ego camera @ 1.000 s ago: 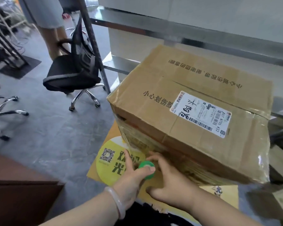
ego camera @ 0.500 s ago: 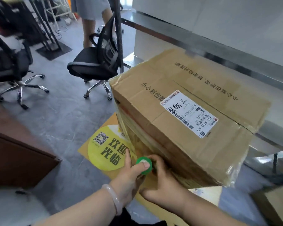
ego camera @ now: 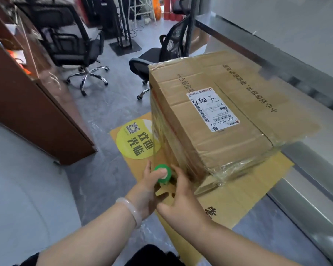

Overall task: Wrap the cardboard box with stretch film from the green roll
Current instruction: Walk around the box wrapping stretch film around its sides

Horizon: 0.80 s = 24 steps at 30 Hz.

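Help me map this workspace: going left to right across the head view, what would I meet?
Brown wooden cabinet, round yellow floor sticker, green roll of stretch film, white shipping label on the brown cardboard box, grey metal rail.

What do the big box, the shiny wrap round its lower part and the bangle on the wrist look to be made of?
Box: brown cardboard, matte; creased flaps and taped seams show it. Wrap: thin clear plastic film, glossy; it wrinkles and glints at the near corner. Bangle: pale, smooth, slightly translucent, perhaps jade or glass; the look cannot settle which.
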Each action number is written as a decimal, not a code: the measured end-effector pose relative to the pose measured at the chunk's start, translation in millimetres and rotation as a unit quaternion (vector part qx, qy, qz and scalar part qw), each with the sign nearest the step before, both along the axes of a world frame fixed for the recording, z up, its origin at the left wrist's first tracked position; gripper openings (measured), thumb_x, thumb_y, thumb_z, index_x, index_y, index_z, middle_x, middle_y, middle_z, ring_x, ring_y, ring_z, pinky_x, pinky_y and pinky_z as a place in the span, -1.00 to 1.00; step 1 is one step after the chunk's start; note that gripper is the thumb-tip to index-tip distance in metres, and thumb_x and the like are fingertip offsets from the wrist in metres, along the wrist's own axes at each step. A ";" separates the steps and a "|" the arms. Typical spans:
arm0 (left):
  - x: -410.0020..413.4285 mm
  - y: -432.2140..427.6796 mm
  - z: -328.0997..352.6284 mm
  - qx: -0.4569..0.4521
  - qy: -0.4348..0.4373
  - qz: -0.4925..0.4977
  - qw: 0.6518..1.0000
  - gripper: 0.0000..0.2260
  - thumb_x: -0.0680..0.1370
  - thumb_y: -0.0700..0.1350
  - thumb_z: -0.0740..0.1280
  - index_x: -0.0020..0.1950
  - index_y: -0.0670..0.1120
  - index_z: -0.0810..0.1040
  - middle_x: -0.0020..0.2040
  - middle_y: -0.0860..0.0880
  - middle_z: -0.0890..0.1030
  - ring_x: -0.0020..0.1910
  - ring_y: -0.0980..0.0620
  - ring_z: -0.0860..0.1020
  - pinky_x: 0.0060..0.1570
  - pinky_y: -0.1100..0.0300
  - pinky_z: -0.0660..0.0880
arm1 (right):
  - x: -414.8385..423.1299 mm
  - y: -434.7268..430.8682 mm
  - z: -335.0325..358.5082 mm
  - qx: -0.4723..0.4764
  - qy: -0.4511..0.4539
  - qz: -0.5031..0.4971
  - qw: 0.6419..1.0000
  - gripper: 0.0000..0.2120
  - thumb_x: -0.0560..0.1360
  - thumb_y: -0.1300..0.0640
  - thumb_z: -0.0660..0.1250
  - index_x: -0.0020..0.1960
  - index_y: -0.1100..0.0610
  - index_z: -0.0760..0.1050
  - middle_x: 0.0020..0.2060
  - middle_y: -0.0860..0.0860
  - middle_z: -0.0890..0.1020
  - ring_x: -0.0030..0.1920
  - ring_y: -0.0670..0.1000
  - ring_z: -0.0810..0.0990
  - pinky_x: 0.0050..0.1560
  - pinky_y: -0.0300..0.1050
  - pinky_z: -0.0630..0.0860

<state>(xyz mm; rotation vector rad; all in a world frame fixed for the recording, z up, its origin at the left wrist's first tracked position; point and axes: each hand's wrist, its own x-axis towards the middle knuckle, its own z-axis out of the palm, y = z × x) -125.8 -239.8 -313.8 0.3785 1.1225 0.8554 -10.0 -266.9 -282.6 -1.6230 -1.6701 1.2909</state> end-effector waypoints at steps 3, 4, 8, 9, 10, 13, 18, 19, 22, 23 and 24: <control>3.9 -6.1 -4.9 -0.011 0.008 -0.024 1.000 0.07 0.09 0.10 0.49 0.55 0.34 0.11 0.41 -0.05 0.46 0.39 -0.10 0.45 0.34 -0.15 0.42 | 5.9 -7.6 -6.8 0.037 -0.008 0.009 0.999 -0.33 0.35 0.17 0.38 0.37 -0.16 0.23 0.24 -0.14 0.38 0.19 -0.30 0.35 0.00 -0.66 0.24; 4.0 -9.0 -7.6 -0.018 0.010 -0.031 0.999 0.08 0.09 0.10 0.49 0.56 0.32 0.11 0.40 -0.05 0.46 0.40 -0.10 0.43 0.26 -0.12 0.46 | 8.4 -10.2 -9.4 0.037 -0.012 0.002 0.999 -0.38 0.33 0.16 0.37 0.29 -0.23 0.25 0.22 -0.14 0.40 0.20 -0.29 0.37 0.04 -0.60 0.28; 5.3 -24.5 -15.1 -0.034 -0.006 -0.054 0.998 0.04 0.10 0.11 0.49 0.55 0.31 0.15 0.44 -0.04 0.43 0.45 -0.09 0.38 -0.01 -0.02 0.50 | 16.1 -28.2 -17.6 -0.010 -0.037 -0.019 0.999 -0.46 0.32 0.09 0.35 0.23 -0.13 0.24 0.18 -0.17 0.41 0.17 -0.21 0.42 0.13 -0.36 0.38; 6.8 -27.5 -15.5 -0.035 -0.008 -0.054 0.998 0.05 0.09 0.11 0.50 0.54 0.33 0.14 0.45 -0.04 0.42 0.47 -0.10 0.36 -0.01 -0.02 0.51 | 17.6 -33.2 -19.2 -0.022 -0.029 -0.022 0.999 -0.45 0.32 0.06 0.35 0.24 -0.12 0.22 0.19 -0.19 0.43 0.16 -0.22 0.43 0.14 -0.32 0.41; 8.7 -29.8 -15.5 -0.035 -0.008 -0.054 0.998 0.07 0.09 0.11 0.50 0.54 0.34 0.11 0.46 -0.05 0.41 0.49 -0.10 0.34 0.00 -0.03 0.51 | 19.8 -37.2 -20.4 -0.026 -0.024 -0.025 0.999 -0.45 0.32 0.04 0.35 0.24 -0.13 0.21 0.19 -0.22 0.44 0.17 -0.23 0.44 0.16 -0.29 0.43; 15.6 -37.6 -14.2 -0.037 0.007 -0.061 0.997 0.08 0.10 0.12 0.50 0.55 0.37 0.06 0.44 -0.04 0.44 0.48 -0.09 0.34 0.03 -0.03 0.53 | 31.5 -42.9 -21.5 -0.011 -0.027 -0.024 0.999 -0.42 0.32 0.05 0.37 0.26 -0.20 0.21 0.18 -0.27 0.44 0.19 -0.28 0.42 0.17 -0.26 0.45; 40.0 -53.3 -13.2 -0.038 0.018 -0.056 0.998 0.03 0.15 0.07 0.49 0.54 0.35 0.07 0.30 0.05 0.53 0.35 0.03 0.45 0.16 -0.06 0.52 | 61.0 -40.1 -24.9 -0.018 -0.044 0.012 0.999 -0.46 0.28 -0.01 0.39 0.19 -0.22 0.27 0.16 -0.20 0.40 0.17 -0.21 0.42 0.16 -0.21 0.45; 48.2 -55.9 -12.8 -0.040 0.013 -0.047 0.998 0.03 0.15 0.04 0.50 0.53 0.34 0.07 0.27 0.05 0.55 0.32 0.03 0.48 0.20 -0.09 0.51 | 68.8 -38.9 -25.3 -0.029 -0.036 0.010 0.999 -0.50 0.27 -0.01 0.40 0.13 -0.20 0.27 0.14 -0.20 0.42 0.14 -0.20 0.45 0.13 -0.22 0.46; 75.8 -62.4 -9.7 -0.049 -0.011 -0.007 0.999 -0.04 0.23 -0.03 0.47 0.52 0.34 0.06 0.24 -0.02 0.58 0.18 0.00 0.54 0.00 -0.01 0.55 | 95.8 -33.4 -23.7 -0.050 -0.019 0.044 0.998 -0.53 0.30 0.03 0.42 0.04 -0.19 0.21 0.09 -0.21 0.50 0.08 -0.22 0.51 0.02 -0.30 0.47; 86.2 -63.3 -8.8 -0.048 -0.016 0.008 0.999 -0.02 0.21 -0.03 0.49 0.52 0.33 0.07 0.23 -0.03 0.58 0.15 -0.01 0.56 -0.06 0.02 0.57 | 105.7 -30.4 -22.0 -0.045 -0.018 0.061 0.997 -0.52 0.30 0.02 0.41 0.04 -0.21 0.19 0.09 -0.20 0.52 0.09 -0.22 0.51 0.03 -0.28 0.49; 97.1 -63.3 -9.7 -0.046 -0.020 0.023 0.999 0.04 0.16 -0.03 0.51 0.54 0.31 0.08 0.25 -0.05 0.59 0.14 -0.03 0.58 -0.05 -0.01 0.58 | 115.7 -26.6 -20.6 -0.039 -0.019 0.078 0.996 -0.49 0.28 -0.03 0.40 0.09 -0.22 0.19 0.10 -0.19 0.52 0.10 -0.21 0.51 0.04 -0.25 0.50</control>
